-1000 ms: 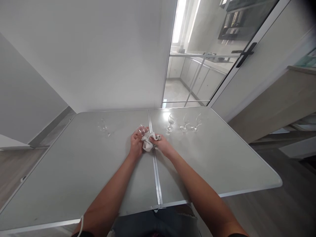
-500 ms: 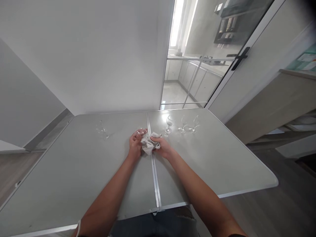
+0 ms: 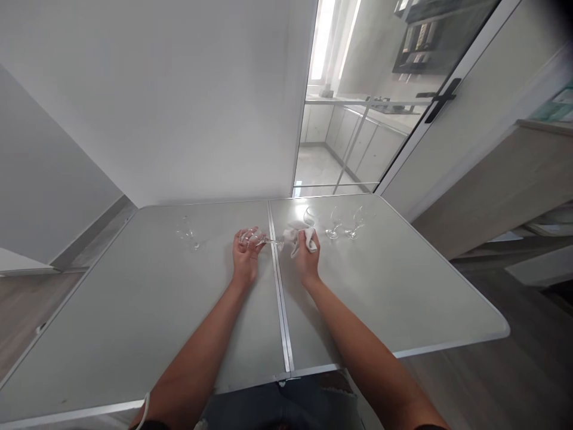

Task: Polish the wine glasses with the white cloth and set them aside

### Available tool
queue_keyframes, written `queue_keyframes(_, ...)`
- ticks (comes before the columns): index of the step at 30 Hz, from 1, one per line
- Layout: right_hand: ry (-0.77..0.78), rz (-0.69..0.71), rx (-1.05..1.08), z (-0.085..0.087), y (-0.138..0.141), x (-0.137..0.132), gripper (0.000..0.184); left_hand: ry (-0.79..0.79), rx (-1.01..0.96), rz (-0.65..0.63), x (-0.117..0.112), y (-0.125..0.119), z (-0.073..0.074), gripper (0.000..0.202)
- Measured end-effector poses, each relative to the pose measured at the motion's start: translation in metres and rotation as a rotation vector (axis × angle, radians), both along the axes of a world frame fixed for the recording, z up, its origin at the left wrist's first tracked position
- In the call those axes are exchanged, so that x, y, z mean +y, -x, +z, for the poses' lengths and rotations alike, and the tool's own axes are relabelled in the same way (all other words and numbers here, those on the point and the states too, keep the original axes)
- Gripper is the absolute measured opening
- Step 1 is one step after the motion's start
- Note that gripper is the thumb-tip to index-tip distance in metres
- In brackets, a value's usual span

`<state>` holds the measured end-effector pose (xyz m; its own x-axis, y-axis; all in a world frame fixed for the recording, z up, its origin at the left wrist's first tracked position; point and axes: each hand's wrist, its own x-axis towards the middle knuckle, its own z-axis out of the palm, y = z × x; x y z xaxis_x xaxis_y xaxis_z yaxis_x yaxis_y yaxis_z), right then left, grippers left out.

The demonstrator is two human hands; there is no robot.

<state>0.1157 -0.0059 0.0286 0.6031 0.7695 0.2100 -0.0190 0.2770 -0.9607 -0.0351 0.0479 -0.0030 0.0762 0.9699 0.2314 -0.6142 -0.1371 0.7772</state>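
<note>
My left hand (image 3: 246,257) is closed around the bowl of a clear wine glass (image 3: 267,240), which lies sideways with its stem and foot pointing right. A crumpled white cloth (image 3: 293,236) is gripped in my right hand (image 3: 308,254), just right of the glass's foot and apart from it. Directly behind the cloth stands another wine glass (image 3: 309,215), its lower part hidden by cloth and fingers. Two more upright wine glasses, one (image 3: 333,227) beside the other (image 3: 354,227), are farther right.
One more clear glass (image 3: 188,234) is at the far left of the grey table (image 3: 147,322). A metal seam (image 3: 280,310) runs down the table's middle. Behind the table are a white wall (image 3: 215,107) and a glass door (image 3: 344,143); shelves (image 3: 501,197) are at the right.
My right hand has drawn the cloth rightward off the glass, uncovering its stem and foot. My left hand still holds the bowl in nearly the same place. The view has shifted slightly.
</note>
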Motion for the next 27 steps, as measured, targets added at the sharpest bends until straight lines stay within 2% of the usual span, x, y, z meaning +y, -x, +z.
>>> queue_keyframes(1,0.018,0.038,0.155,-0.001,0.001,0.003,0.026,-0.002,-0.017,0.007,0.000,0.000,0.002,0.051)
queue_keyframes(4,0.064,0.268,0.514,-0.006,0.009,0.010,0.030,-0.015,-0.005,0.030,-0.003,-0.002,0.005,0.055)
queue_keyframes(7,0.040,0.417,0.660,-0.009,0.019,0.013,0.031,-0.014,0.095,0.051,-0.008,-0.007,0.004,0.066)
queue_keyframes(8,0.027,0.429,0.672,-0.010,0.022,0.012,0.030,-0.012,0.142,0.048,-0.009,-0.009,0.004,0.065)
queue_keyframes(10,0.020,0.438,0.683,-0.010,0.026,0.010,0.025,-0.016,0.229,0.035,-0.013,-0.012,0.002,0.050)
queue_keyframes(12,0.043,0.453,0.699,-0.009,0.027,0.008,0.021,-0.029,0.282,0.034,-0.015,-0.013,0.002,0.034)
queue_keyframes(14,0.086,0.480,0.730,-0.007,0.026,0.006,0.020,-0.036,0.313,0.057,-0.016,-0.012,0.003,0.028)
queue_keyframes(19,0.117,0.508,0.737,-0.002,0.022,0.004,0.022,0.031,0.358,0.196,-0.016,-0.009,0.004,0.027)
queue_keyframes(23,0.072,0.518,0.740,-0.002,0.021,0.004,0.024,0.000,0.371,0.150,-0.016,-0.009,0.004,0.026)
queue_keyframes(27,0.200,0.561,0.690,-0.003,0.019,0.003,0.027,0.062,0.347,0.247,-0.015,-0.010,0.001,0.028)
